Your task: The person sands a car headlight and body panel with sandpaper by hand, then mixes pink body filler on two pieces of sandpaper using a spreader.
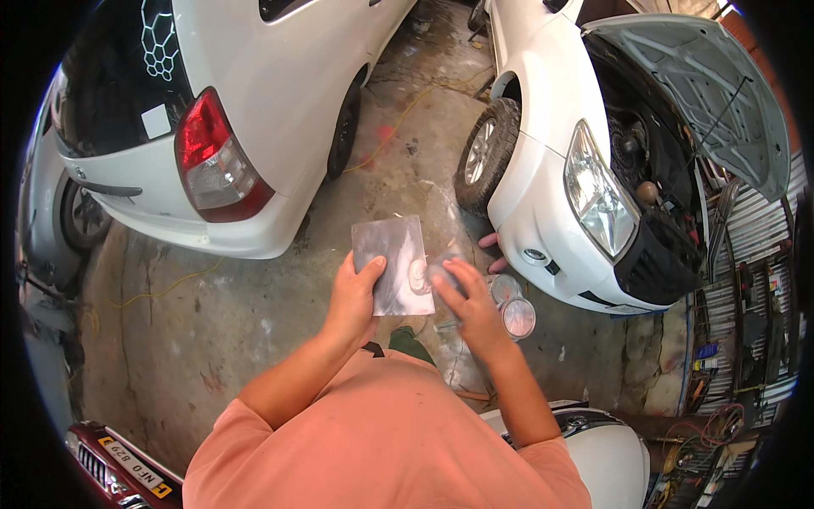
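Plainly, the left hand grips a flat grey plate near the middle of the view, pale paste smeared over its right part. At the plate's three o'clock, the right hand grasps a greyish piece (too blurred to name) by the paste. Two round tins sit toward that hand's four o'clock; a white car, hood raised, stands at two o'clock.

Board in left hand, containers to its right, probably on floor.
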`<action>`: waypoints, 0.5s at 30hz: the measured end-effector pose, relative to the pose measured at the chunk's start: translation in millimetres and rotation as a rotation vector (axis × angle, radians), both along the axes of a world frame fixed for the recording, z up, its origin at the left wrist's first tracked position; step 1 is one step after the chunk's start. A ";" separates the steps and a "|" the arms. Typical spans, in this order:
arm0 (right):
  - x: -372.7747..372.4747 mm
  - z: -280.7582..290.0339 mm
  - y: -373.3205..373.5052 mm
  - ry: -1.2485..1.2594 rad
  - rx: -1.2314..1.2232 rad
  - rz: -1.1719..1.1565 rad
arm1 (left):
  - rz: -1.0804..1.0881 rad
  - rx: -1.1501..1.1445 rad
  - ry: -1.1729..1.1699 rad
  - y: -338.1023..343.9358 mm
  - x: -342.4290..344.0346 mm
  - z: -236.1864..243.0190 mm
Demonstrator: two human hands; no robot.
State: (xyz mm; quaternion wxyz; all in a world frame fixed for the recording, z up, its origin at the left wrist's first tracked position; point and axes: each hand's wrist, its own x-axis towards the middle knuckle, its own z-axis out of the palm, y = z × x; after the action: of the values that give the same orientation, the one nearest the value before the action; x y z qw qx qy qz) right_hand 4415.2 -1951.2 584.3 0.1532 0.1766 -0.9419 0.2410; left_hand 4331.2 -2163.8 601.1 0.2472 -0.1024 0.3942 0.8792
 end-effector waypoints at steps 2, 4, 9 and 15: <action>1.2 -0.8 31.1 0.007 0.294 -0.094 | -0.022 0.001 0.027 -5.3 1.5 5.4; 2.3 21.1 17.2 0.149 0.284 -0.113 | -0.017 -0.019 0.103 -8.3 0.0 5.4; 7.5 39.2 4.0 0.169 0.338 0.016 | -0.021 -0.109 0.329 -14.7 -4.1 13.0; 2.5 69.0 -8.7 0.149 0.392 0.059 | -0.080 -0.220 0.489 -10.1 -9.3 18.6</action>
State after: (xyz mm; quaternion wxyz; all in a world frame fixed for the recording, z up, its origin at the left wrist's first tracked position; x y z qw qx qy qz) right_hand 4417.8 -1959.9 653.3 0.1783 0.2479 -0.9512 0.0440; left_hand 4321.8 -2173.8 619.7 0.1663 0.1023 0.5392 0.8192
